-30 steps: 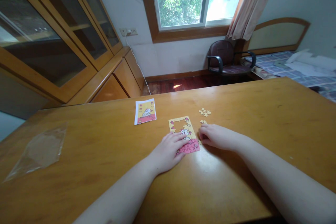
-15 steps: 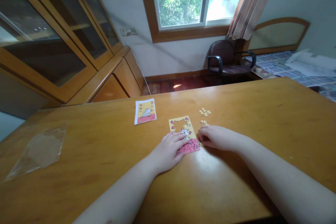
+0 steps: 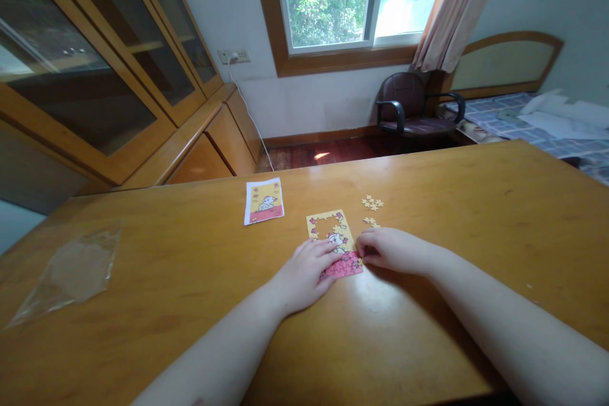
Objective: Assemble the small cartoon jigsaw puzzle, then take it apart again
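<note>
A partly assembled jigsaw puzzle (image 3: 350, 238), yellow above and pink below with a white cartoon animal, lies on the table with a gap in its upper part. My left hand (image 3: 309, 269) rests flat over its lower left, fingers spread across the pieces. At the puzzle's right edge, my right hand (image 3: 380, 248) has its fingers pinched together on a small yellow puzzle piece (image 3: 360, 261), mostly covered by the fingertips. Loose puzzle pieces (image 3: 372, 203) lie beyond this hand, and a few more sit close by its knuckles.
A printed picture card (image 3: 264, 202) of the same design lies behind the puzzle to the left. A clear plastic bag (image 3: 78, 266) is on the left of the wooden table (image 3: 190, 254). Past the table's far edge stand an armchair (image 3: 409, 104) and a cabinet (image 3: 190, 146).
My right hand has shifted slightly left, closer to the puzzle's edge, with the small yellow piece moving along at its fingertips. My left hand stays in place.
</note>
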`<act>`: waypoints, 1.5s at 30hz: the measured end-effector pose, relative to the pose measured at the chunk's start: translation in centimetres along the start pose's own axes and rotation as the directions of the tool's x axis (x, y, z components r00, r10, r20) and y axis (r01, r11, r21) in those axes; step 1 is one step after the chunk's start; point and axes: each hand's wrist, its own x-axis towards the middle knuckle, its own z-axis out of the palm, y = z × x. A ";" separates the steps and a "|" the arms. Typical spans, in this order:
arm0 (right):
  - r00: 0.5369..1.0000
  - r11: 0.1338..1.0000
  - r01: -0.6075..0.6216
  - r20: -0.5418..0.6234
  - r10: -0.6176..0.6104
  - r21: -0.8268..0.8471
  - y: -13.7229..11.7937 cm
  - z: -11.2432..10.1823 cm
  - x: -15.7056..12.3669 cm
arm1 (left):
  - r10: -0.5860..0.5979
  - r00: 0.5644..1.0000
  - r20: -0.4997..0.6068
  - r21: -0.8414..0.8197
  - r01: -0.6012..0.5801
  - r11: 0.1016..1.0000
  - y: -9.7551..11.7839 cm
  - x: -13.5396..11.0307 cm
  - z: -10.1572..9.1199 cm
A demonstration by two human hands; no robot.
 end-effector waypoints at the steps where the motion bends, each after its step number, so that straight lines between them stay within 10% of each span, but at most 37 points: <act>1: 1.000 1.000 -0.004 0.000 0.004 0.003 0.0 0.0 0.0 | 0.003 1.000 -0.004 -0.001 -0.003 1.000 0.0 0.0 0.0; 18: 0.991 0.998 0.000 -0.131 -0.008 -0.067 -0.1 0.6 0.6 | 0.001 1.000 -0.012 0.007 -0.001 1.000 0.0 0.0 0.1; 45: 0.998 0.987 0.011 0.067 0.000 -0.163 -1.0 -1.2 -1.4 | -0.008 1.000 -0.008 -0.001 0.008 1.000 0.2 0.1 -0.1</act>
